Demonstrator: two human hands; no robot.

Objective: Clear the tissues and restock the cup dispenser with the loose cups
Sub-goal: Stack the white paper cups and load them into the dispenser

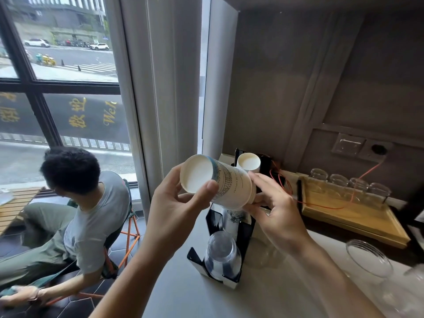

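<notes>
A white paper cup stack [220, 182] with a blue line drawing is held sideways above the counter, its base toward me. My left hand [176, 200] grips the base end; my right hand [273, 203] holds the rim end. Below stands the black cup dispenser [246, 228], holding a stack of clear plastic cups [221, 253] in front, printed paper cups in the middle and a white paper cup [248, 162] at the back. No tissues are in view.
A wooden tray [353, 216] with several upturned glasses and an orange cable sits at the right. A clear plastic cup [369, 260] lies at the near right on the grey counter [195, 294]. A person sits on a chair at the left by the window.
</notes>
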